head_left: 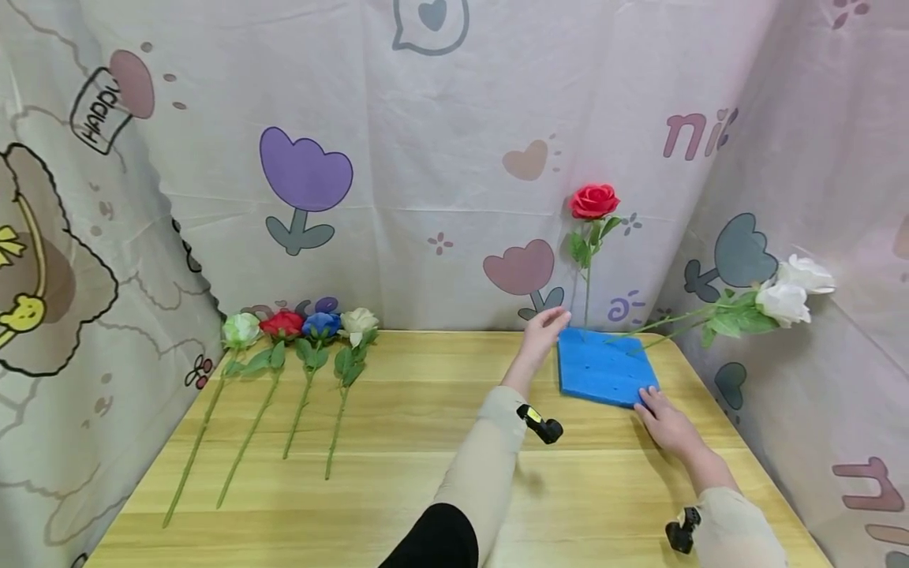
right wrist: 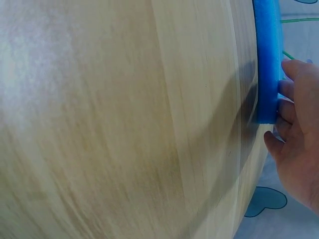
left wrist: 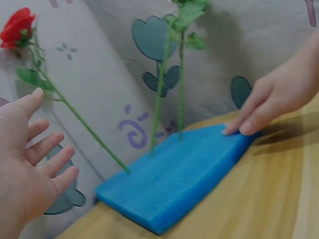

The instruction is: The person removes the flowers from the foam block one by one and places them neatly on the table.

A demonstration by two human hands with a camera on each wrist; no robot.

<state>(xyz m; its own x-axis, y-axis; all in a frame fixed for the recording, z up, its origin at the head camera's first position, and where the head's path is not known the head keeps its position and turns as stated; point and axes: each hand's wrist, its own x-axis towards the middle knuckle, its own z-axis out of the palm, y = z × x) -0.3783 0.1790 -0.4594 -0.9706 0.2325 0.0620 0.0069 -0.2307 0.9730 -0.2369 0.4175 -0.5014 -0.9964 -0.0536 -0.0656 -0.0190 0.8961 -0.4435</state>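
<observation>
Blue block (head_left: 607, 383) just right of left hand (head_left: 540, 338), beneath fingertips of right hand (head_left: 671, 426). Left hand: fingers extended, spread, holding nothing. Right hand: fingers straight, resting on block's near right corner. Red rose (head_left: 595, 203) upright in block, right of left hand. White roses (head_left: 783, 304) in block, leaning right, beyond right hand. Four roses (head_left: 322, 325) lying on table (head_left: 419, 426), well left of left hand.

A light wood-grain surface (head_left: 426, 513) stands before a whitish cloth (head_left: 440, 118) that hangs behind it and along both sides. Prints cover the cloth: a purple tulip (head_left: 307, 175) and a smaller pink tulip (head_left: 521, 267) at the back, a HAPPY sign (head_left: 99, 112) and a small yellow animal (head_left: 25, 314) at the left, and a grey-blue tulip (head_left: 744, 252) at the right.
</observation>
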